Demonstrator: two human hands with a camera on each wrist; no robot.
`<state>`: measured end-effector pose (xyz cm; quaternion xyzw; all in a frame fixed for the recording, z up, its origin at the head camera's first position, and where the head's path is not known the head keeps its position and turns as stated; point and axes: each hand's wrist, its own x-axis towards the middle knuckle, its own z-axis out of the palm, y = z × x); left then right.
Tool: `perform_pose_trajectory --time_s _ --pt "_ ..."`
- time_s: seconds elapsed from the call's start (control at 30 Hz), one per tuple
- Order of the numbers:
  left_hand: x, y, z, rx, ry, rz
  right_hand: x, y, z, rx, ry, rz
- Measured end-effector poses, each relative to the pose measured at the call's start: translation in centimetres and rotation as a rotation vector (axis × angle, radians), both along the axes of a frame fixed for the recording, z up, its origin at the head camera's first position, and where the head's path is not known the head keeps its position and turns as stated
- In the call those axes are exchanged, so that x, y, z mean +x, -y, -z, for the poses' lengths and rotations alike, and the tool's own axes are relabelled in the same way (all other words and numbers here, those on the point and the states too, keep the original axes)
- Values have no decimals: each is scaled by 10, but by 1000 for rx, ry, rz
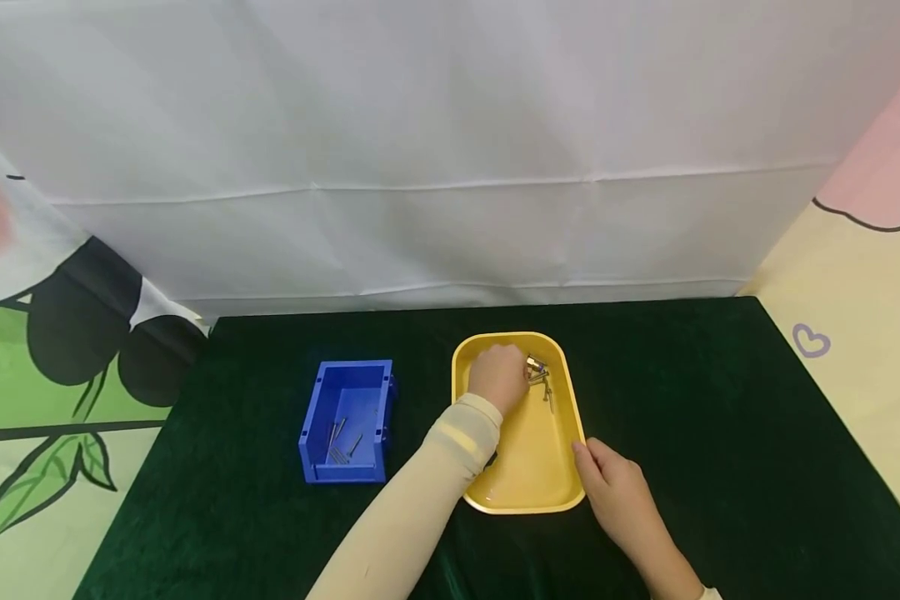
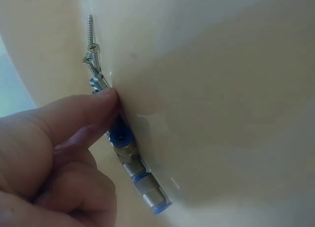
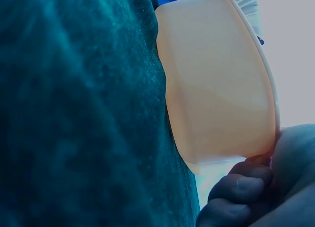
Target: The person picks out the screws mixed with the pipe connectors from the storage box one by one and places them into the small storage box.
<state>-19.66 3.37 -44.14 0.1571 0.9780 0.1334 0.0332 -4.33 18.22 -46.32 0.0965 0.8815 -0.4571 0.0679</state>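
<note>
Screws (image 2: 93, 48) lay at the right edge of the tray (image 1: 532, 467), which the right hand (image 1: 618, 496) pinched; the left hand (image 1: 499, 377) had its grip nearly closed, its catch unclear, and crowded fittings (image 2: 149, 188) could cause slipping.

Place: a screened-off work spot, put together for handling small parts; whether in a home, office or workshop, I can't tell.
Tabletop (image 1: 682, 392): dressed in dark green, velvety cloth (image 1: 232, 517).
Far edge: a creased white sheet (image 1: 450, 242) hangs behind it.
Left edge: beyond it, a cartoon print (image 1: 75, 325).
Right edge: beyond it, a pastel print (image 1: 862, 283).
Workshop touch: screws (image 2: 93, 49) and metal fittings (image 2: 148, 190) in a yellow tray (image 1: 532, 471).
</note>
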Motion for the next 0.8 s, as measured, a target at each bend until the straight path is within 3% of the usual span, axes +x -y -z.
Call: perform_pose_trajectory --time_s 0.17,0.33,0.8 --pt "2 4 1 53 33 2 0 2 1 1 19 3" --pt "6 9 -5 145 50 0 1 2 1 10 25 6" --pt "37 38 -42 421 38 -78 -2 3 -1 31 27 25"
